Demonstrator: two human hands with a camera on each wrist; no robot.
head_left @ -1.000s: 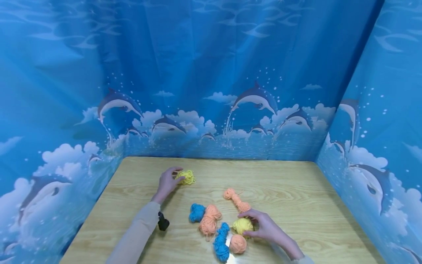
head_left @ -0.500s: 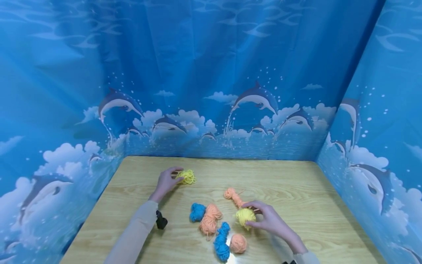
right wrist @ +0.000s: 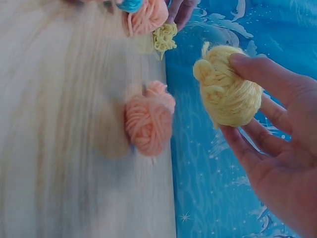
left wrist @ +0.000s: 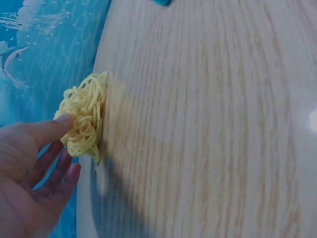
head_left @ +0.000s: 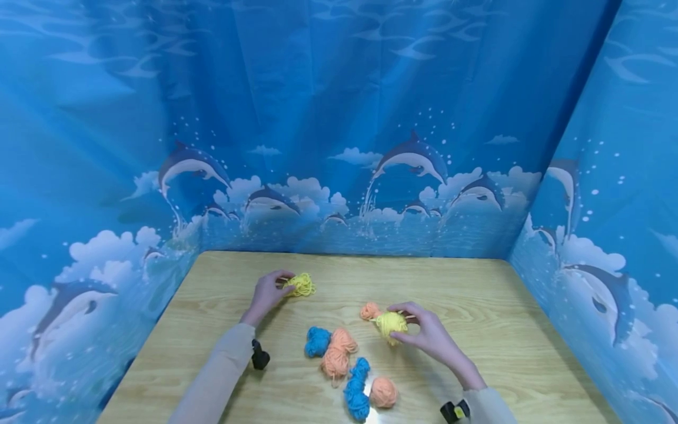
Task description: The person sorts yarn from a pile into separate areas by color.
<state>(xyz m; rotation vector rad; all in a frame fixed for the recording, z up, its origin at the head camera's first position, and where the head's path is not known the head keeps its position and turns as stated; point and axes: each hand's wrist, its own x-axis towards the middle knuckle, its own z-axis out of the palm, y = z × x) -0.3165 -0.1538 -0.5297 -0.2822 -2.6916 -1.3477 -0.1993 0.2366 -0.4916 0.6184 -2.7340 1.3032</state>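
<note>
In the head view my left hand (head_left: 266, 295) is at the back left, pinching a loose yellow yarn bundle (head_left: 302, 285) that sits on the table. The left wrist view shows the thumb pressed on this tangled yarn (left wrist: 84, 116), with some fingers partly behind it. My right hand (head_left: 430, 337) holds a pale yellow yarn ball (head_left: 391, 325) between thumb and fingers. The right wrist view has this ball (right wrist: 230, 89) held up off the table. In the head view it covers most of a peach yarn skein (head_left: 369, 310).
At the middle front lie a blue yarn ball (head_left: 317, 341), a peach skein (head_left: 337, 353), a twisted blue skein (head_left: 357, 390) and a round peach ball (head_left: 384, 392). A blue dolphin-print curtain (head_left: 339, 176) surrounds the wooden table (head_left: 450, 282) at the back and sides.
My right hand has lifted the yellow yarn ball from beside the round peach ball and carried it toward the back, over the peach skein. My left hand has stayed nearly still.
</note>
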